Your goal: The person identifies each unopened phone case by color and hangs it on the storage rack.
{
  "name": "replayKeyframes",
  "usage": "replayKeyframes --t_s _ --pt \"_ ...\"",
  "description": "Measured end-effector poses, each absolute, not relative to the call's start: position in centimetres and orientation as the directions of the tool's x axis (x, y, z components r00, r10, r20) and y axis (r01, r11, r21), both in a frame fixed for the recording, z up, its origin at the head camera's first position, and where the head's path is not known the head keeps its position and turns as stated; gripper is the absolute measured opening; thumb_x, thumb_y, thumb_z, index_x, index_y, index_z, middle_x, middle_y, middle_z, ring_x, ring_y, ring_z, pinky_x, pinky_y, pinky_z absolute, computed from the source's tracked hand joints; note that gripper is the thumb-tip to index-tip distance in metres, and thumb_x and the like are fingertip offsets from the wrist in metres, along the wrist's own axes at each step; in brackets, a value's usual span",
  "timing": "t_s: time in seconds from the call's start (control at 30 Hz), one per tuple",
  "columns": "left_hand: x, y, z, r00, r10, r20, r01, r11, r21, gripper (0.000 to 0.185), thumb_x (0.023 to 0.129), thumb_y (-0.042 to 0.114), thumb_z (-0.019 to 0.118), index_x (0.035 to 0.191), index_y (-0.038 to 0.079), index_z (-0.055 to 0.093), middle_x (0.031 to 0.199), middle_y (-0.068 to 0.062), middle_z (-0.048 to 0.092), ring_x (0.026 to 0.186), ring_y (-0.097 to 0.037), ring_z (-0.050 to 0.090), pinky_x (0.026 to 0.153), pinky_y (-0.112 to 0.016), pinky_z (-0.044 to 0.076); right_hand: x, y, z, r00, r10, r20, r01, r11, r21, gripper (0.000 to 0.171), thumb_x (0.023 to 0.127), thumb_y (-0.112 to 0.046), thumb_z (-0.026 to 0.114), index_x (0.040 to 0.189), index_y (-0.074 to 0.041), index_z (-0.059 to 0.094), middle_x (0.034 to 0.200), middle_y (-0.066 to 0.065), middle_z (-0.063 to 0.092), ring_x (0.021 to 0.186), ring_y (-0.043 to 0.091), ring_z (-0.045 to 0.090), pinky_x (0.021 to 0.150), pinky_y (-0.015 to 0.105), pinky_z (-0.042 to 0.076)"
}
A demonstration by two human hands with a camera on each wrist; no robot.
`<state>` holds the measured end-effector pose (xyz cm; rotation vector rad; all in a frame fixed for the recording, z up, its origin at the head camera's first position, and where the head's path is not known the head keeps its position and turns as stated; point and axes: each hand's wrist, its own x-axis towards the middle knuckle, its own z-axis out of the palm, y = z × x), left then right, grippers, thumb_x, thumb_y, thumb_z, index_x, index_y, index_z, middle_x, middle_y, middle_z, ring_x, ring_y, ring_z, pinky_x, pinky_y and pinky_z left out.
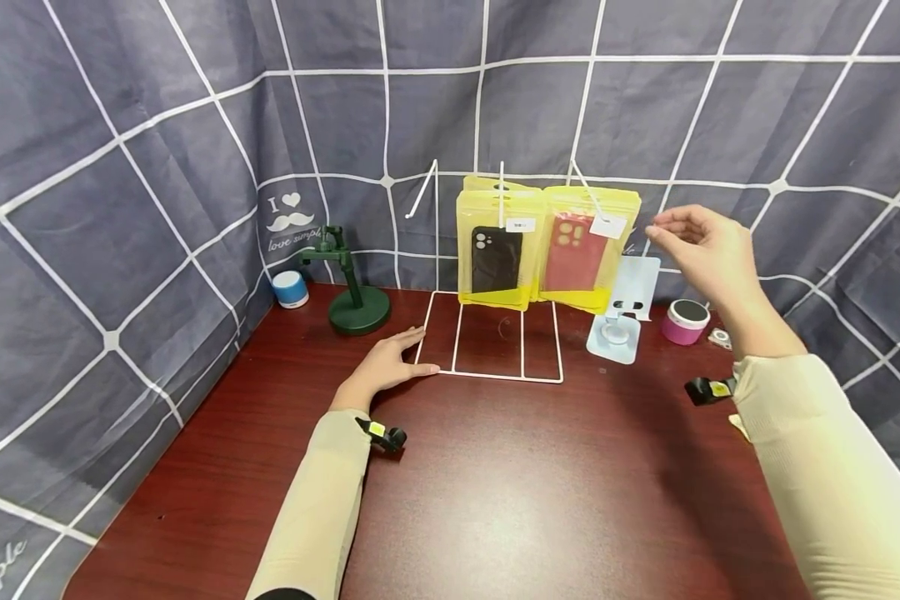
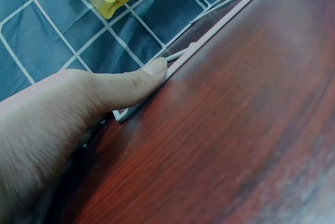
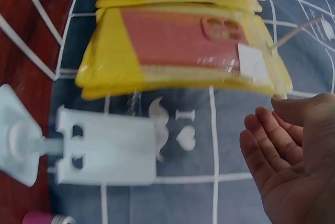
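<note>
A white wire display rack [image 1: 506, 377] stands on the table with hooks at its top. From one hook hangs a yellow bag with a black phone case [image 1: 497, 260]; from another hangs a yellow bag with a red phone case [image 1: 573, 258]. Further bags show behind them. My left hand [image 1: 382, 364] rests at the base's front left corner, its thumb [image 2: 131, 85] extended along the wire. Off to the right of the red case's bag, my right hand [image 1: 708, 250] is raised with loosely bent fingers, holding nothing. A gap separates it from the bag in the right wrist view.
A light blue phone stand [image 1: 636, 283] is just right of the rack. Beyond it sits a pink jar-like item with a dark top [image 1: 686, 322]. On the left are a dark green stand [image 1: 358, 310] and a blue-and-white cylinder [image 1: 290, 289]. A grey checked cloth [image 1: 540, 108] hangs behind.
</note>
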<state>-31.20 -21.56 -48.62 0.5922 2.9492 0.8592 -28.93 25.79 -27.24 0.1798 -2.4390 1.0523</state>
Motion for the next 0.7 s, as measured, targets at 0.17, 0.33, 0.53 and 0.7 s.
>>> replayKeyframes --t_s 0.17,0.33,0.53,0.7 --pt "-31.2 -21.6 -48.5 -0.929 0.360 0.085 0.349 0.778 0.523 0.099 0.078 0.074 0.069 0.156 0.019 0.041 0.161 -0.005 0.035 0.149 -0.023 0.030 0.117 -0.047 0.030 -26.4 29.2 -29.6 -0.892 0.050 0.449 -0.271 0.737 -0.620 0.038 0.092 -0.045 0.072 0.114 -0.014 0.073 0.083 -0.036 0.062 0.078 -0.018 0.057 0.065 0.012 0.039" --pt "-31.2 -21.5 -48.4 -0.928 0.364 0.083 0.351 0.773 0.529 0.100 0.078 0.075 0.069 0.156 0.019 0.041 0.161 -0.005 0.035 0.149 -0.024 0.030 0.117 -0.048 0.030 -22.9 33.7 -33.4 -0.913 0.014 0.407 -0.250 0.769 -0.589 0.031 0.091 -0.038 0.075 0.114 -0.016 0.073 0.085 -0.039 0.062 0.075 -0.018 0.057 0.063 0.010 0.039" --pt "-31.6 -21.5 -48.5 -0.931 0.351 0.097 0.348 0.781 0.519 0.102 0.076 0.078 0.068 0.156 0.020 0.041 0.160 -0.003 0.036 0.149 -0.022 0.030 0.117 -0.046 0.031 -19.2 40.5 -38.6 -0.961 0.028 0.277 -0.123 0.849 -0.515 0.039 0.091 -0.045 0.073 0.118 -0.017 0.071 0.090 -0.042 0.056 0.079 -0.026 0.045 0.066 0.017 0.035" --pt "-31.6 -21.6 -48.9 -0.932 0.355 0.078 0.342 0.785 0.518 0.103 0.075 0.080 0.066 0.156 0.021 0.040 0.161 -0.002 0.035 0.149 -0.020 0.029 0.117 -0.046 0.030 -16.8 44.7 -43.2 -0.980 0.053 0.190 -0.049 0.869 -0.492 0.047 0.093 -0.039 0.073 0.121 -0.002 0.066 0.094 -0.007 0.072 0.074 -0.023 0.043 0.060 0.019 0.035"
